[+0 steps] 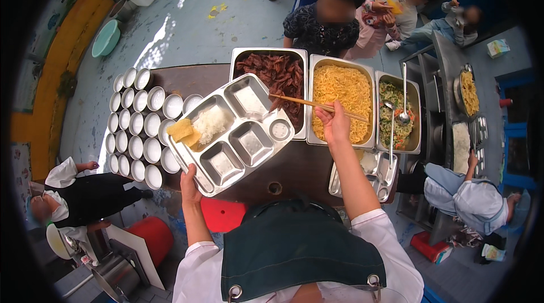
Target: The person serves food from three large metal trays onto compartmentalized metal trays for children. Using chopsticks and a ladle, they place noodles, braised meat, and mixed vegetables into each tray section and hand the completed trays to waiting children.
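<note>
My left hand (191, 184) grips the lower left edge of a metal compartment tray (250, 143), which is tilted over the table. White rice (209, 124) and yellow food pieces (183, 132) lie in its upper left compartment; the other compartments hold no food. In my right hand (333, 122) is a pair of wooden chopsticks (314, 104). Their tips hold a dark brown piece of meat (275, 102) at the tray's upper right edge. Behind it stands a deep metal pan of brown meat (272, 67), beside a pan of yellow noodles (342, 99) under my right hand.
At right are a pan of mixed rice (389, 122) with ladles and another compartment tray (335, 180). Rows of round metal bowls (152, 124) cover the table's left end. People stand across the table and at both sides. A red stool (223, 214) is below the table edge.
</note>
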A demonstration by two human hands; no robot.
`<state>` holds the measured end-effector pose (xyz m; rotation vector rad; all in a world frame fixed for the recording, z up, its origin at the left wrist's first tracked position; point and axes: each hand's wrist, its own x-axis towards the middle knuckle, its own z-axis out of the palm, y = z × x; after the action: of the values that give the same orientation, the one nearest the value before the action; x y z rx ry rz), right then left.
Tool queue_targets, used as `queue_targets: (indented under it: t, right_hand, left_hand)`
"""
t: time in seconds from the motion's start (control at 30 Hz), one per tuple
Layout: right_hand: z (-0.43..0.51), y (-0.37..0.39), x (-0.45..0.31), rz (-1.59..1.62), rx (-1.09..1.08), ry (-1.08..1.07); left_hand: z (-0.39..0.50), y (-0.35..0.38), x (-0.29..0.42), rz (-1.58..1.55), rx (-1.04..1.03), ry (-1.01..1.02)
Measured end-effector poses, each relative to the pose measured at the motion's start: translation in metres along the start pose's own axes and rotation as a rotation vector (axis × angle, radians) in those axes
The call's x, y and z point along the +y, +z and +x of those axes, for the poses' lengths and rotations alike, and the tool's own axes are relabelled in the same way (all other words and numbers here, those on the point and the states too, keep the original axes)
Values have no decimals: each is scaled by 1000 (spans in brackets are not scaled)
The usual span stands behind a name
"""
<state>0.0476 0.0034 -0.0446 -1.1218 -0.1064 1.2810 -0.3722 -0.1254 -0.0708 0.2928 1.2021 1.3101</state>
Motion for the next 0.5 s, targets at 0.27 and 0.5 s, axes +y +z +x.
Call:
queue_targets:
  t: [0.27, 0.5]
  right_hand:
    - [-8, 10, -23, -442, -126, -333]
    - [14, -6, 27, -328, -10, -189]
  left_hand:
    - [-8, -21, -5, 73, 61, -74]
    - [-12, -36, 8, 42, 54, -46]
